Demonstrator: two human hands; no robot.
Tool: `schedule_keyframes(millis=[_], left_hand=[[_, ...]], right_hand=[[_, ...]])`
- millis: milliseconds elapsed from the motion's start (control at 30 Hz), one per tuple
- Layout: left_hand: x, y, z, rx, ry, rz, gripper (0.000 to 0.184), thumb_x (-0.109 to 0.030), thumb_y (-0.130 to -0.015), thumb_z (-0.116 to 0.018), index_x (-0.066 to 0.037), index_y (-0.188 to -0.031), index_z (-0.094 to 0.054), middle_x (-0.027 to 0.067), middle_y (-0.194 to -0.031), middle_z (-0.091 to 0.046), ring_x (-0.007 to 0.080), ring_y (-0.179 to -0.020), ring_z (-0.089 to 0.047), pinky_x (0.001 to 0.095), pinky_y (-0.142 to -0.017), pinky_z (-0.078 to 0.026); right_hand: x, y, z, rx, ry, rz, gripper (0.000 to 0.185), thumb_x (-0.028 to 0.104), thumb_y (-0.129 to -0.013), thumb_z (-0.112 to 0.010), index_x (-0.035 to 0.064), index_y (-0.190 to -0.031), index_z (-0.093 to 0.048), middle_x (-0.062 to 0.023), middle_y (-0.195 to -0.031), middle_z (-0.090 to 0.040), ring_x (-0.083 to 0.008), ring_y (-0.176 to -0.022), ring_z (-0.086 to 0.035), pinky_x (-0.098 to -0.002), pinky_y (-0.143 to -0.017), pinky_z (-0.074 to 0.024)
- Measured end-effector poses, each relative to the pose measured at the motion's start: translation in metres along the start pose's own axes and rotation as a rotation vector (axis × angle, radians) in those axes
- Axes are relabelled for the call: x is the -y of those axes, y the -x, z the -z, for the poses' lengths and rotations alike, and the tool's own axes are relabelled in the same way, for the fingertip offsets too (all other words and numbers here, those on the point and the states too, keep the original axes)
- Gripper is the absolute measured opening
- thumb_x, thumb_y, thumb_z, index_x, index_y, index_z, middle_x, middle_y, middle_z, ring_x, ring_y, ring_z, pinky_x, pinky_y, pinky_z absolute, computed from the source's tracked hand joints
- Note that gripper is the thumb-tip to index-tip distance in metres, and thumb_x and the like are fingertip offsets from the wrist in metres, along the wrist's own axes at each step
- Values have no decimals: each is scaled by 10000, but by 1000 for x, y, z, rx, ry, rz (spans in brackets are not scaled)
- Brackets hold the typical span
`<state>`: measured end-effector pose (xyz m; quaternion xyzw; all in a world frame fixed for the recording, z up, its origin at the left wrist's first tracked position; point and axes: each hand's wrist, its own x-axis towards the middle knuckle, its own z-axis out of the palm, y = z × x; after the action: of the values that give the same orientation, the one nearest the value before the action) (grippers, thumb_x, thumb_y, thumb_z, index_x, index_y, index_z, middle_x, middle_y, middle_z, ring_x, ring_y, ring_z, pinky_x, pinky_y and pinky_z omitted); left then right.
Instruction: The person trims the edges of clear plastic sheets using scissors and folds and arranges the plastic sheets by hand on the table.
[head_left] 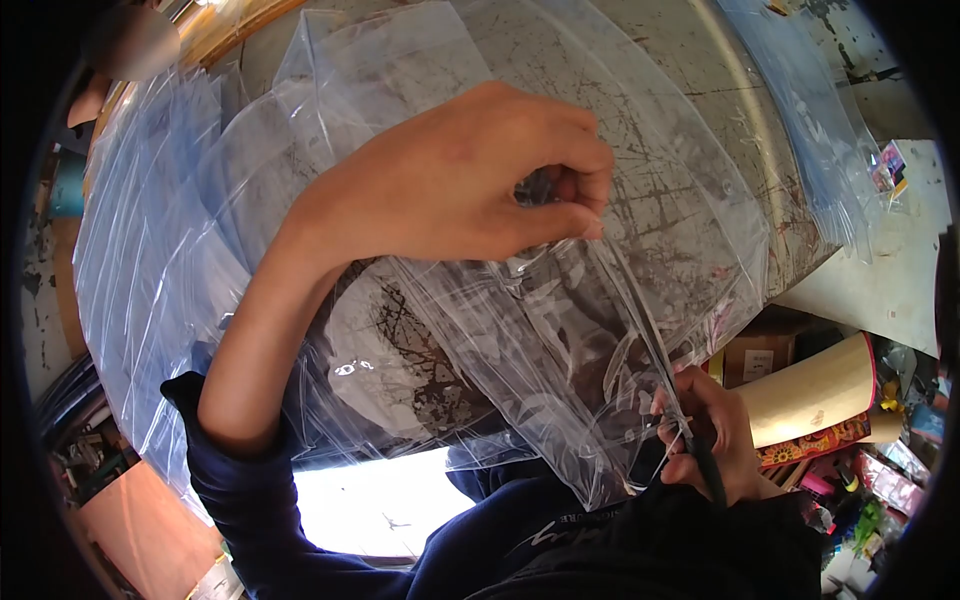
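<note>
Clear plastic sheeting (520,370) lies in loose folds over a worn, scratched table (690,120) and hangs down toward my body. My left hand (480,170) is raised over the sheeting, its thumb and index finger pinched shut on an edge of it. A taut strip of that edge runs down toward my right hand (715,430), which is close to my chest. My right hand is closed around scissors (708,470) with a dark handle. Their blades lie along the taut plastic, so where metal ends and film begins is hard to see.
More bluish plastic (150,220) is heaped at the left, and another stack (800,110) hangs at the upper right. A cream roll (815,390), a cardboard box (755,355) and mixed clutter (880,490) stand at the right. Part of another person (88,105) shows at the upper left.
</note>
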<state>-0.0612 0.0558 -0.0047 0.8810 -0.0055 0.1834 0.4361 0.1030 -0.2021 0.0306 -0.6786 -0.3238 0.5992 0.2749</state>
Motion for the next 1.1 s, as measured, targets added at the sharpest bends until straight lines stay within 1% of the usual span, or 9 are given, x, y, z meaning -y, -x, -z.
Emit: schedule_keyframes(millis=[67, 233, 333, 500, 667, 867, 933, 1000, 1100], left_hand=[[0, 0, 1, 2, -8, -2, 112, -69, -765, -688, -3, -748, -599, 65, -720, -553, 164, -636, -552, 298, -578, -439], [-2, 1, 2, -4, 12, 21, 118, -71, -760, -694, -2, -746, -598, 61, -713, -546, 164, -634, -547, 303, -580, -431], [-3, 0, 2, -4, 21, 35, 119, -71, -759, -695, -3, -745, -598, 59, -711, -546, 163, -633, -546, 304, -578, -429], [-4, 0, 2, -2, 29, 58, 119, -67, -758, -696, -6, -739, -596, 57, -711, -551, 157, -633, -549, 299, -576, -431], [-2, 1, 1, -16, 29, 29, 128, -66, -754, -701, -6, -732, -591, 59, -707, -554, 156, -626, -550, 297, -571, -434], [-2, 0, 2, -11, 28, 41, 130, -68, -747, -704, -4, -740, -591, 64, -711, -557, 163, -622, -543, 302, -563, -424], [-2, 0, 2, -16, 12, 36, 126, -64, -745, -703, -5, -742, -591, 64, -712, -556, 166, -624, -542, 305, -561, -418], [-4, 0, 2, -19, -4, 29, 122, -60, -743, -701, -5, -745, -592, 63, -712, -555, 169, -626, -541, 307, -559, -412], [-5, 1, 2, -13, -4, 72, 115, -54, -742, -699, -7, -749, -594, 58, -715, -555, 174, -632, -542, 310, -560, -405]], right_hand=[[1, 1, 0, 6, 21, 6, 662, 345, -588, -868, 10, -1021, -496, 13, -669, -502, -58, -604, -470, -219, -557, -369], [1, 2, -5, -36, -53, -24, 651, 273, -584, -883, -4, -1030, -498, 29, -675, -481, -41, -619, -448, -207, -563, -365], [-1, 0, -3, -21, -87, 12, 654, 271, -582, -885, -5, -1031, -496, 32, -675, -471, -42, -625, -443, -204, -576, -370], [8, -2, -4, -17, -57, -7, 658, 292, -584, -882, -2, -1027, -493, 34, -672, -463, -46, -621, -434, -211, -586, -374], [2, -2, -2, -13, -57, -10, 662, 302, -581, -885, -1, -1021, -494, 38, -663, -459, -40, -624, -433, -215, -585, -375], [3, -1, -1, 2, 25, -32, 672, 312, -571, -892, 0, -1017, -499, 45, -665, -474, -22, -622, -432, -198, -564, -343], [2, -2, -4, -32, -103, -15, 658, 298, -578, -890, -2, -1014, -499, 49, -666, -473, -15, -615, -425, -189, -551, -323], [5, -3, -6, -31, -112, -8, 651, 292, -582, -887, -3, -1013, -498, 51, -666, -467, -13, -612, -418, -188, -548, -318], [9, -5, -5, -19, -109, -1, 639, 280, -590, -882, -5, -1010, -495, 55, -667, -456, -12, -610, -408, -187, -547, -313]])
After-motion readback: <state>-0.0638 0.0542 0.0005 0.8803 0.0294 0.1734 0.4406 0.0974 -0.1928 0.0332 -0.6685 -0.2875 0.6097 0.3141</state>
